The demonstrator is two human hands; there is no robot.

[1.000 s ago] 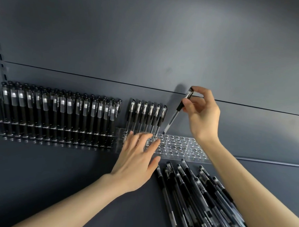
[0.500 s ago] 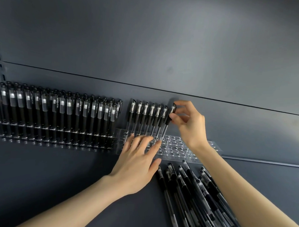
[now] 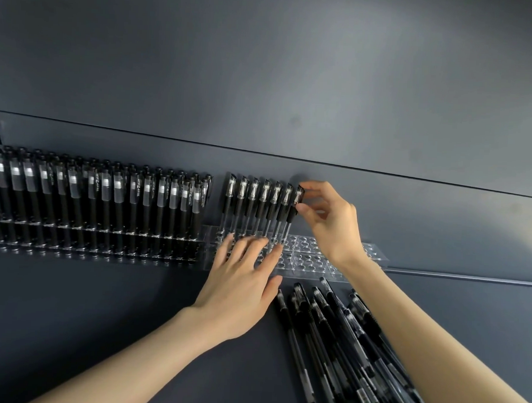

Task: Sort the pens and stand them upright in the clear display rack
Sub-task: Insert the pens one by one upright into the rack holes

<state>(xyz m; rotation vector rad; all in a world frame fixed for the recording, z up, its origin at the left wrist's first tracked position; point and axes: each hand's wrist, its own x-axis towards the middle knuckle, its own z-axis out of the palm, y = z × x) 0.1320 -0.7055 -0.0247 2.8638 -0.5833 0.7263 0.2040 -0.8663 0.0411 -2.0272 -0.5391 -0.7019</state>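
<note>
Now the right hand (image 3: 331, 222) pinches the upright pen (image 3: 292, 216) by its cap (left hand (image 3: 243, 279) flat on rack (image 3: 311, 258)).

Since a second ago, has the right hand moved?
Yes. The right hand lowered its pen leftward, from above the panel seam into the clear rack.

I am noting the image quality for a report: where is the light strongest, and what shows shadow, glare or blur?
Head view: the wall is brightest at upper right; the right hand throws a soft shadow on the wall above the pen it pinches; the clear rack glints around its holes; the left hand looks slightly soft.
</note>
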